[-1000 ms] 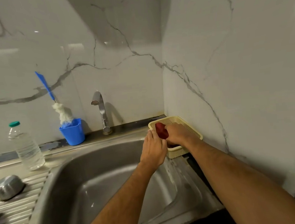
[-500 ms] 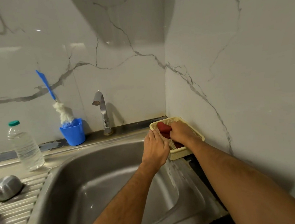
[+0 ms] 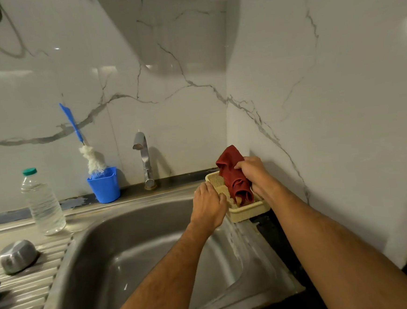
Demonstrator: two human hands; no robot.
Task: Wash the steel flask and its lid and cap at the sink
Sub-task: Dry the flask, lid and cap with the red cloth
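1. Flask itself wasn't in view; only a steel cap-like piece (image 3: 18,256) lay on the drainboard, far left of the sink (image 3: 132,257).
2. Step: fetching the red cloth (image 3: 233,176). My right hand (image 3: 253,172) pinched it; left hand (image 3: 207,206), fingers loosely bent, rested on the basket (image 3: 248,210) at the sink's right-back corner.
3. Next, prob: bring cloth to sink, turn on tap (image 3: 142,156).
4. Vs 0.5 s before: cloth lifted up out of the basket.

Right hand (image 3: 253,172) grips red cloth (image 3: 233,176) over basket (image 3: 248,211).
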